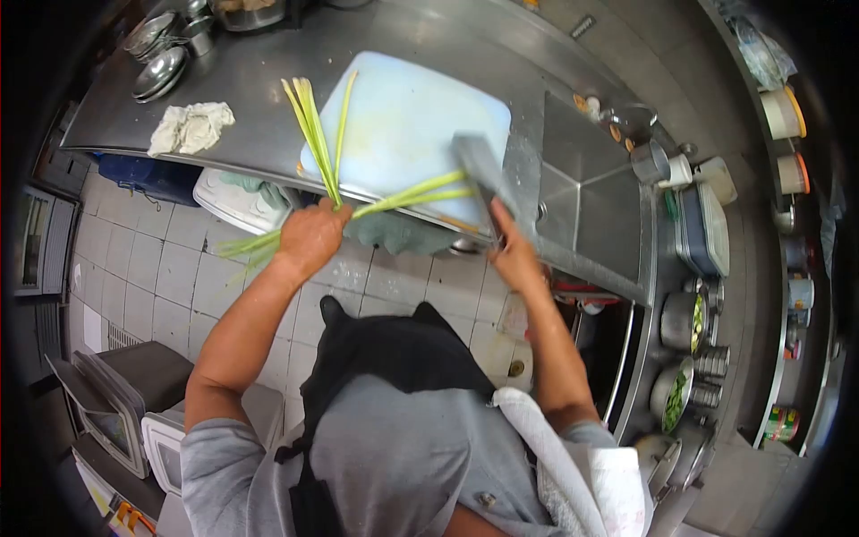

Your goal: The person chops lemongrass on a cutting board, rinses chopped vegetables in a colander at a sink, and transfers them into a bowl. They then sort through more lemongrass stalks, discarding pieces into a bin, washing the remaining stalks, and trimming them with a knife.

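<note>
My left hand is closed round several lemongrass stalks at the front edge of the counter. Some of these point away from me over the left side of the white cutting board. Others stretch right, their ends beside the blade of a cleaver. Green leafy ends trail below the hand to the left. My right hand grips the cleaver's handle at the board's front right corner, and the blade is slightly blurred.
A crumpled white cloth lies on the steel counter left of the board, with metal bowls behind it. To the right is a steel sink. Pots and a bowl of greens line the right side.
</note>
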{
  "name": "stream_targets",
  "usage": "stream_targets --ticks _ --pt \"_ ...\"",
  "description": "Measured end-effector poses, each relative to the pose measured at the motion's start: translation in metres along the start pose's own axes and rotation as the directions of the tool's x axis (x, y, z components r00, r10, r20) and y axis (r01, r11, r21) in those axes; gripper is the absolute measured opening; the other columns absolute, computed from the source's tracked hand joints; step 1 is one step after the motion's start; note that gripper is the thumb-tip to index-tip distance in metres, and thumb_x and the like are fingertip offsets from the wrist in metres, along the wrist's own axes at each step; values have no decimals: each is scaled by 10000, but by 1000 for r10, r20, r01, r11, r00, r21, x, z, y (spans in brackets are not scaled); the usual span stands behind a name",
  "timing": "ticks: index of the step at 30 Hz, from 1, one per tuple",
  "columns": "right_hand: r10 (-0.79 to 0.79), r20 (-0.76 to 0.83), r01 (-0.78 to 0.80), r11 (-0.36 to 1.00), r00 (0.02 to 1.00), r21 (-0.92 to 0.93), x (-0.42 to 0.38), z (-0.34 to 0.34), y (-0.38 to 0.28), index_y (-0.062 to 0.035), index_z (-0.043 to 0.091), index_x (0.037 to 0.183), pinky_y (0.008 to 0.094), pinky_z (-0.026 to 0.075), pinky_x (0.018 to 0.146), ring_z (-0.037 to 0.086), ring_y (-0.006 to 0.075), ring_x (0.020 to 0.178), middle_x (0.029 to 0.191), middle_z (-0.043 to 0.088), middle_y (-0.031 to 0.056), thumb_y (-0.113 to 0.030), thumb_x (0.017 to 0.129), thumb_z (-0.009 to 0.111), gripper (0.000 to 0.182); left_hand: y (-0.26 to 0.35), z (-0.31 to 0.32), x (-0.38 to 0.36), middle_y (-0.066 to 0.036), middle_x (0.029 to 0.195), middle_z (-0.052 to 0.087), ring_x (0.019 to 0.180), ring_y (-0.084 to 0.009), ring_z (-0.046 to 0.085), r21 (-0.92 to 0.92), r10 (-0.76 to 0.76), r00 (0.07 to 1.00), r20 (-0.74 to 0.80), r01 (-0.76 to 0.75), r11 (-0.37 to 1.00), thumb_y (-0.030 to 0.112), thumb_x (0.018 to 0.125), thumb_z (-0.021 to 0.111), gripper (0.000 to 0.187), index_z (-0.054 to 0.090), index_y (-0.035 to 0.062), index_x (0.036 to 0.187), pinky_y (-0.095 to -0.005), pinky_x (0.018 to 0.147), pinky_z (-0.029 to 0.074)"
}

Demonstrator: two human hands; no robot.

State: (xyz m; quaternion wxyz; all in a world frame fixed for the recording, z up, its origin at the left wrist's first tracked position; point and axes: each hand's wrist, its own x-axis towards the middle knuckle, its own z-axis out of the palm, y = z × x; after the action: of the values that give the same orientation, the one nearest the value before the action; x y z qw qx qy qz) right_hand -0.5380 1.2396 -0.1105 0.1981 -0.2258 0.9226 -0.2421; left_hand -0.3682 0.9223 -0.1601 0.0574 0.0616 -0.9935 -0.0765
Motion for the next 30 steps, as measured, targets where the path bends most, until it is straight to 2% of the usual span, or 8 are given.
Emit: stream_targets --ticks 6,8,10,14,20,25,29,30 --pt "-144 -596 205 978 790 34 -7 22 16 -242 136 1611 360 481 973 601 401 1222 1454 502 258 58 814 619 980 7 2 -3 -145 860 608 729 -335 671 -15 18 999 44 -17 1000 76 837 583 247 636 101 1077 -465 613 538" --pt "38 -176 -46 998 984 -44 -1 41 47 -252 157 1609 355 485 962 607 422 1198 1431 519 268 56 808 626 977 4 2 -1 -148 854 611 739 -338 674 -26 13 999 40 -12 1000 79 829 587 278 639 108 1100 -464 620 542" --pt "195 79 -184 974 978 -133 -10 26 41 -258 225 1598 333 477 965 615 376 1208 1427 537 245 78 798 629 957 6 3 -7 -166 860 633 773 -355 679 -78 2 995 95 5 997 122 867 596 230 647 103 1090 -477 646 539" --pt "-45 -213 72 990 976 122 -12 -34 11 -297 264 1580 392 499 957 626 376 1185 1307 611 259 19 803 634 916 14 -12 12 -203 895 678 848 -394 674 -290 -4 987 162 51 956 330 979 566 279 671 82 1053 -500 721 523" --pt "-286 -631 415 908 721 63 -20 -9 -26 -127 284 1573 344 412 1097 521 321 1341 1535 440 187 72 815 611 849 8 6 40 -203 902 692 873 -415 653 -465 -74 926 371 254 848 549 1026 418 565 694 57 991 -496 776 495" --pt "101 69 -95 992 992 -82 -9 53 7 -273 302 1569 427 504 970 609 436 1170 1352 602 221 12 805 648 886 4 -1 57 -142 748 627 710 -291 606 -469 -23 839 544 327 820 557 1016 452 589 679 17 951 -416 689 475" --pt "-25 -202 53 989 979 136 -21 2 -24 -310 362 1544 395 523 914 642 420 1129 1295 639 217 -13 824 650 831 -4 11 62 -78 643 549 588 -194 530 -535 17 870 493 288 794 583 1001 482 611 667 8 901 -369 580 437" --pt "-123 -351 165 982 928 92 -23 1 -25 -389 300 1552 463 538 774 675 441 931 1032 693 261 -35 823 642 880 -3 10 61 -81 644 552 588 -199 534 -536 3 865 502 308 786 581 1001 482 610 668 9 898 -372 580 438"
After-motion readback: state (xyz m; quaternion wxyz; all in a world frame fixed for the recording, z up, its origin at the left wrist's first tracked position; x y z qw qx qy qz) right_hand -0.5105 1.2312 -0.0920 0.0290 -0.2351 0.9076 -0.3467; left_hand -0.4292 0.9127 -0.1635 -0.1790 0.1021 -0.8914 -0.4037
